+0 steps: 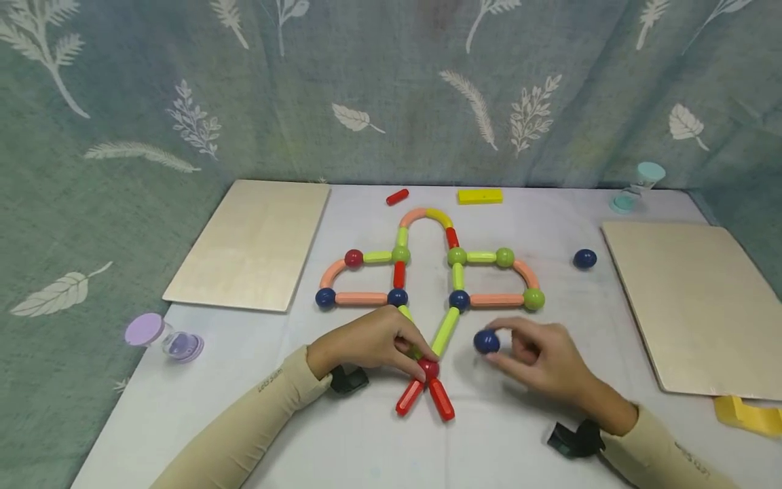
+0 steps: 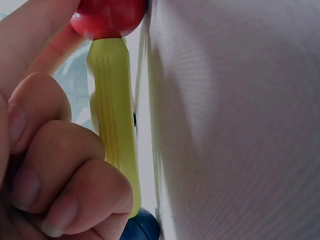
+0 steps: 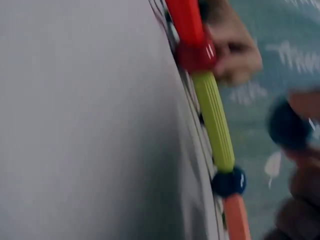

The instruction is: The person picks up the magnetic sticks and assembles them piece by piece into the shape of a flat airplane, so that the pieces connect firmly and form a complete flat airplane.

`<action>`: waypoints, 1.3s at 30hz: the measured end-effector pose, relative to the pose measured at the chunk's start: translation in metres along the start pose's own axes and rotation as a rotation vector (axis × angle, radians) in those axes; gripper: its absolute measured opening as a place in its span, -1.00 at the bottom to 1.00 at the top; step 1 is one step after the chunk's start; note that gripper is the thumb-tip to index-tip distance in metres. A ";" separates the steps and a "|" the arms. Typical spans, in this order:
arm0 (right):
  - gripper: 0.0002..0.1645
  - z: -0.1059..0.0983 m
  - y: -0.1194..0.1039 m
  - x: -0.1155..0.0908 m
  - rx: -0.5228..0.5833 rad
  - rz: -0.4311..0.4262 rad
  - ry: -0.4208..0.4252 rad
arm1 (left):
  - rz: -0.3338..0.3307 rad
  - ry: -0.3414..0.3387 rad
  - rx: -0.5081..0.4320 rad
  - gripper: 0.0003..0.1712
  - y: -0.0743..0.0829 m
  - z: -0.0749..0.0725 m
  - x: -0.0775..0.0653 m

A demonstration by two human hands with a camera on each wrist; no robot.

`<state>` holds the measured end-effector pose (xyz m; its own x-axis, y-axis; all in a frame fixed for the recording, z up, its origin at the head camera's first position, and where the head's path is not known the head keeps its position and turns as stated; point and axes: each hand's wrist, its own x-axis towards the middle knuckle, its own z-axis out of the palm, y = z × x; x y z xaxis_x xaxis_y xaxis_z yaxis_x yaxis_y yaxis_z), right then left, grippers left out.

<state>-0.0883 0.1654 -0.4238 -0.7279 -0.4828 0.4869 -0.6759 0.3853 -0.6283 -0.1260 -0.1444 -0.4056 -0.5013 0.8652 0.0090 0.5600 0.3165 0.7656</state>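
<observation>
My left hand (image 1: 381, 343) pinches a red ball (image 1: 430, 369) between thumb and fingertips at the bottom of a flat figure of rods and balls. Two red rods (image 1: 441, 401) fan out below that ball, and two lime rods (image 1: 446, 331) run up from it to dark blue balls (image 1: 459, 300). A loose dark blue ball (image 1: 487, 341) is held between thumb and fingertips of my right hand (image 1: 546, 360), just right of the figure. In the left wrist view a lime rod (image 2: 111, 100) meets the red ball; the right wrist view is blurred.
A pale board (image 1: 250, 244) lies at left, another (image 1: 696, 305) at right. Another dark blue ball (image 1: 584, 259), a short red rod (image 1: 398, 197), a yellow block (image 1: 480, 196) and a yellow curved piece (image 1: 748, 415) lie apart. Purple (image 1: 165, 337) and teal (image 1: 637, 187) sand timers are at the sides.
</observation>
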 end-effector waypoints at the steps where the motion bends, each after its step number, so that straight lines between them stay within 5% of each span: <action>1: -0.48 0.006 -0.008 -0.004 0.053 0.007 -0.092 | 0.002 0.003 0.002 -0.62 0.000 0.000 0.000; 5: -0.52 0.021 -0.029 -0.020 0.200 0.091 -0.309 | 0.013 0.011 0.013 -0.63 -0.001 0.002 0.001; 15: -0.52 0.034 -0.047 -0.039 0.283 0.074 -0.427 | -0.006 0.011 -0.009 -0.64 -0.002 0.001 -0.001; 39: -0.53 0.041 -0.052 -0.039 0.213 0.048 -0.428 | -0.015 0.013 -0.028 -0.63 -0.004 0.002 0.000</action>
<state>-0.0205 0.1321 -0.4350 -0.6142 -0.7663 0.1884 -0.5714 0.2672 -0.7760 -0.1262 -0.1448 -0.4099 -0.5183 0.8552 0.0056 0.5335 0.3183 0.7836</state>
